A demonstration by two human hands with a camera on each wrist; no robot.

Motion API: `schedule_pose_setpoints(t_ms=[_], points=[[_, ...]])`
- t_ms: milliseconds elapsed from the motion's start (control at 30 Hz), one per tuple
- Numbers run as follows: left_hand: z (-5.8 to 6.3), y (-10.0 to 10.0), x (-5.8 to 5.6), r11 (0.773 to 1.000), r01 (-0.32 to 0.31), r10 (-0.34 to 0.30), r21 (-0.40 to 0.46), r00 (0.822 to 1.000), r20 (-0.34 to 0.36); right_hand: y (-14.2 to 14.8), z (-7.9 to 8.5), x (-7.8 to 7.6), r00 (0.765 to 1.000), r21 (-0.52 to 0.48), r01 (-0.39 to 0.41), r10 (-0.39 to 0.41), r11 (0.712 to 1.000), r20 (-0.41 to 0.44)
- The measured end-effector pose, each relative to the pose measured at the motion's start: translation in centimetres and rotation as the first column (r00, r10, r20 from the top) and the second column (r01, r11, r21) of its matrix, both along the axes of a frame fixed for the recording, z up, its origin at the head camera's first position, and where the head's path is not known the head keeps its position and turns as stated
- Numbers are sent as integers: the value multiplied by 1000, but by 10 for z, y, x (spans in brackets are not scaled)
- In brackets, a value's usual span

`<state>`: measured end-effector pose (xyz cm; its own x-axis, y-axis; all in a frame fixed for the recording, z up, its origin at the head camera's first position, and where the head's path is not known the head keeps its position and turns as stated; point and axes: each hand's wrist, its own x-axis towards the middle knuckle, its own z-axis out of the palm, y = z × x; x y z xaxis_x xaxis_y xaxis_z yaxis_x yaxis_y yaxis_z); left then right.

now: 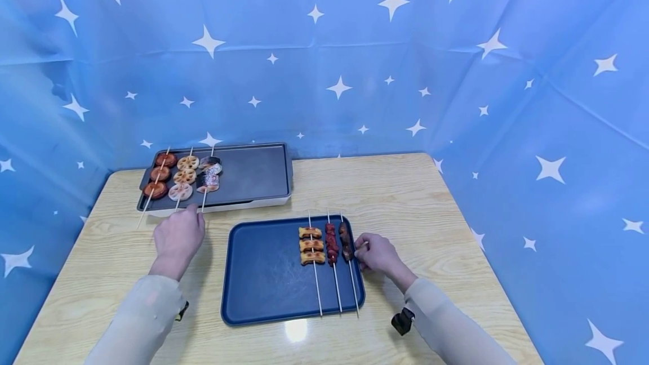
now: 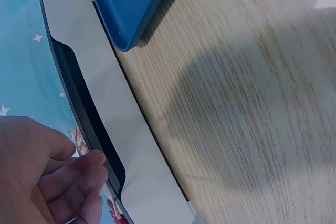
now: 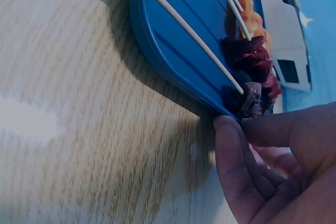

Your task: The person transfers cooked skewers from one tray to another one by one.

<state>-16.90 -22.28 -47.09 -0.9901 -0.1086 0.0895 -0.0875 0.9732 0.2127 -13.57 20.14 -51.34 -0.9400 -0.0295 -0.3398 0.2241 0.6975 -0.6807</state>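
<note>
My left hand (image 1: 178, 238) is at the front edge of a dark griddle pan (image 1: 253, 170), by the stick ends of a lotus root skewer (image 1: 185, 176) and a dark-and-white skewer (image 1: 209, 176). Its fingers (image 2: 73, 182) are bent near the rim; whether they hold a stick is hidden. A skewer of round red-brown pieces (image 1: 160, 174) lies farther left. My right hand (image 1: 377, 253) pinches the right rim of a blue tray (image 1: 263, 275) between thumb and finger. On the tray lie a yellow grilled skewer (image 1: 311, 245), a red meat skewer (image 1: 332, 244) and a dark meat skewer (image 1: 346, 241).
The wooden table (image 1: 405, 201) carries both the griddle pan and the tray. A blue star-patterned curtain (image 1: 324, 89) hangs behind and along the sides, close to the pan's back edge. Several stick ends stretch past the tray's front and back rims.
</note>
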Motion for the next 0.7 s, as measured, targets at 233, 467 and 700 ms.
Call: schedule_pose_setpoints(t_ms=[233,467,700], points=[[-3,1,-5,1000,0,0,3,1000,0,0,-1,0,1000,15,-8,8,1000,-12],[-2,2,-10,999,-9,7,41,998,60,-1,0,-1,1000,0,4,-4,1000,4],[2,-2,-13,996,-6,-7,88,989,146,0,-2,-1,1000,25,-11,11,1000,-20]])
